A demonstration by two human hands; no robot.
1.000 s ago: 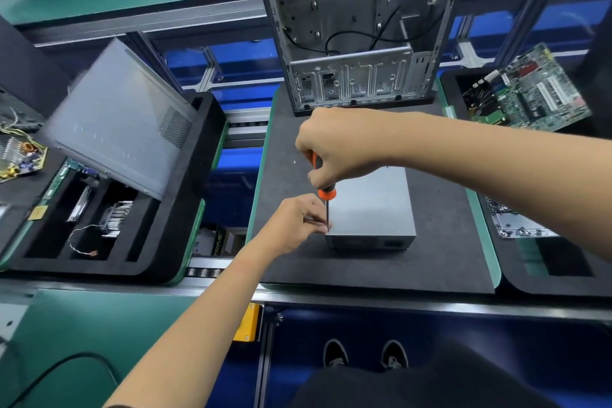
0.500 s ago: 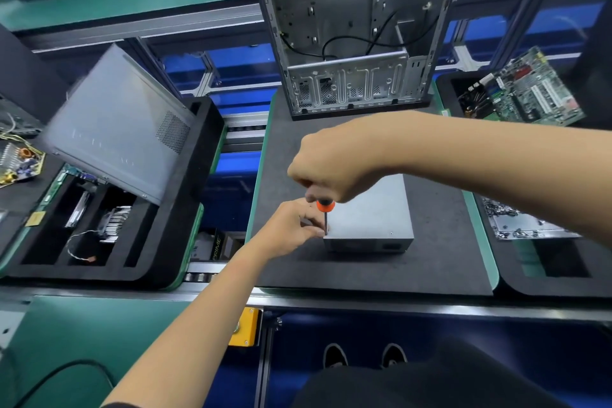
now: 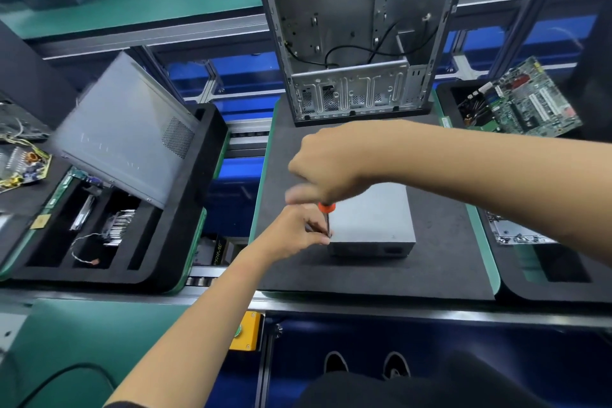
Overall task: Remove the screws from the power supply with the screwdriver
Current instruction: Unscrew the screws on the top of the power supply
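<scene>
The grey metal power supply lies flat on a black foam mat. An orange-handled screwdriver stands upright with its tip at the box's near left corner. My right hand grips the handle from above; its fingers are blurred. My left hand pinches the thin shaft just above the tip, beside the box's left edge. The screw itself is hidden under the tip and my fingers.
An open computer case stands at the mat's far edge. A black foam tray on the left holds parts and a leaning grey side panel. A motherboard lies at the right, a yellow button box at the front rail.
My right hand has sunk lower over the screwdriver, so less of the orange handle shows, and its fingers are now blurred. My left hand stays at the shaft.
</scene>
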